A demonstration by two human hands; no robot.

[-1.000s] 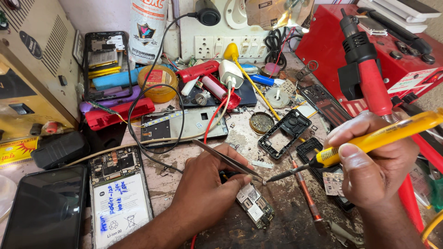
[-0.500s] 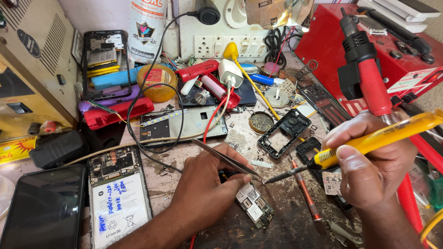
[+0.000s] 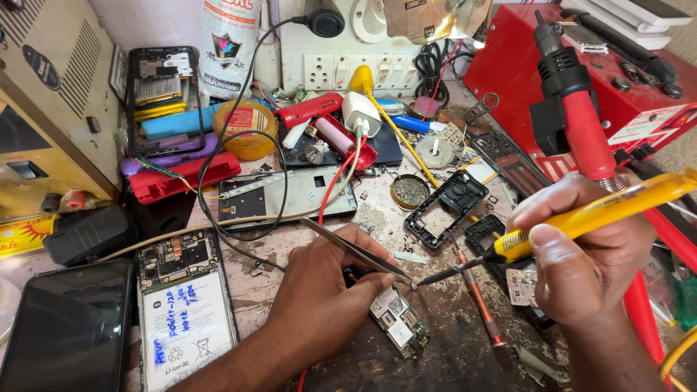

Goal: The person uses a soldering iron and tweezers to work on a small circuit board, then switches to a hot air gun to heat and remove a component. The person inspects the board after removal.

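Left hand [image 3: 319, 305] closed on tweezers [image 3: 356, 249], tips meeting the upper edge of the board [image 3: 399, 327]; heel of hand resting on the table [image 3: 450, 363]. Right hand [image 3: 581, 254] clamped on yellow soldering iron [image 3: 602, 210], dark tip angled down and left, ending just beside the tweezer tips at the board's top corner. Board lying flat on the table between the two hands, partly covered by left fingers [image 3: 370, 279].

Near the board, right: red-handled screwdriver [image 3: 479, 301] lying on the table, and black phone frame [image 3: 446, 207] above it. Left of the left hand: opened phone [image 3: 185, 305] showing white battery with blue handwriting; beside it, dark-screened phone [image 3: 65, 327]. Behind the hands: grey back cover [image 3: 290, 196] crossed by black cable [image 3: 239, 145] and red wire [image 3: 330, 189]. Further back: yellow tape roll [image 3: 247, 127], red glue gun [image 3: 312, 109], white charger [image 3: 361, 112], round tin [image 3: 410, 191]. Far right: red hot-air handle [image 3: 581, 116] standing upright against red case [image 3: 523, 65].
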